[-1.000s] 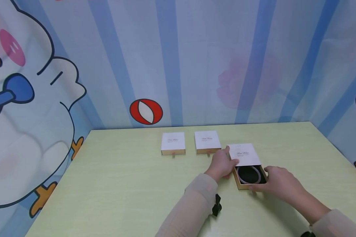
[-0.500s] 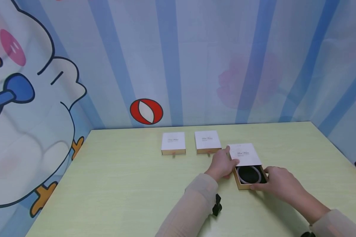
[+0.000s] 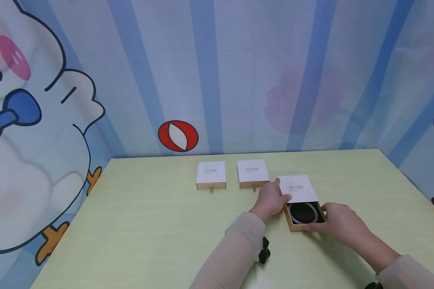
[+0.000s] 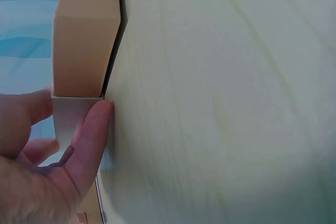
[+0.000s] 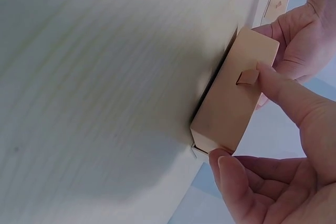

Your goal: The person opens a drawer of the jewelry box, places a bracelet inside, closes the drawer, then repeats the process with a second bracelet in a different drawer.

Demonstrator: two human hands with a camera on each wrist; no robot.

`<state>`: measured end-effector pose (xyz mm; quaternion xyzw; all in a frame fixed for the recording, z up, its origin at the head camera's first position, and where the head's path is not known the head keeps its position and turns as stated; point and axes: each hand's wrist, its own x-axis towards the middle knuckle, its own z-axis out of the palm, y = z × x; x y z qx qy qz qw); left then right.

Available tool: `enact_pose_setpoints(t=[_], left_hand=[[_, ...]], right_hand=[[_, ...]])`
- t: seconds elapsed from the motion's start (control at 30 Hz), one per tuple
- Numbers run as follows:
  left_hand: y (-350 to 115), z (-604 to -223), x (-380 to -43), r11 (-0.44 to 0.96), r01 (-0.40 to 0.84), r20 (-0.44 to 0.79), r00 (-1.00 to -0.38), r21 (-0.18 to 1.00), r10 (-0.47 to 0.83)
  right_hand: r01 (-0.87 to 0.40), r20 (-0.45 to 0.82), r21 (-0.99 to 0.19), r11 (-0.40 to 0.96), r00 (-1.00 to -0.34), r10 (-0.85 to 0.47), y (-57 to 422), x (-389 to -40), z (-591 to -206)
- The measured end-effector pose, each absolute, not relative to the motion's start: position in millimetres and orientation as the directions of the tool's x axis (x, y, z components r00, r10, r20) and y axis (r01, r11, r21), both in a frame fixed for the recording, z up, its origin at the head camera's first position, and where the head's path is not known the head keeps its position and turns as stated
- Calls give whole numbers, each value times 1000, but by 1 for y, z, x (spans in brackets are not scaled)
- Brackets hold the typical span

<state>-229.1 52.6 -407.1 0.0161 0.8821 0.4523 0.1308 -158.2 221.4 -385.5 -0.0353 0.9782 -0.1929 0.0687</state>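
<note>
A white gift box with script lettering lies on the table, its sleeve point(image 3: 298, 188) at the back and its tan drawer point(image 3: 295, 228) pulled partway out toward me. Inside the drawer, a pale ring-shaped bangle point(image 3: 316, 214) rests on a black lining. My left hand point(image 3: 269, 201) grips the sleeve by its left side, thumb low along the wall in the left wrist view. With my right hand point(image 3: 343, 223) I hold the drawer at its front right corner. The right wrist view shows the thumb beside the small pull tab point(image 5: 248, 77) and a fingertip at the drawer's corner.
Two similar boxes stand closed toward the back: one white box point(image 3: 211, 172) left of centre, another white box point(image 3: 253, 170) near my left hand. Behind the pale wooden table point(image 3: 148, 224) hangs a blue striped cartoon backdrop point(image 3: 235, 80).
</note>
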Motion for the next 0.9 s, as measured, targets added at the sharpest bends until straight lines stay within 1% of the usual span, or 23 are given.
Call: enact_pose_setpoints(t=[0.23,0.5,0.9], left_hand=[[53,-408,-230,584,-103,-226,-964,805,141],[53,-408,-231,578,-111,-231,-963,809,138],[53,-407,-230,573,-120,-239,-961,811,137]], right_hand=[[-43,-112,-385,922,-989,-93,220,-159,-386],[-73,-81,-373,925,-991,-111,220,-160,-388],[-73,-80,-378,923,-991,-112,219,-164,-388]])
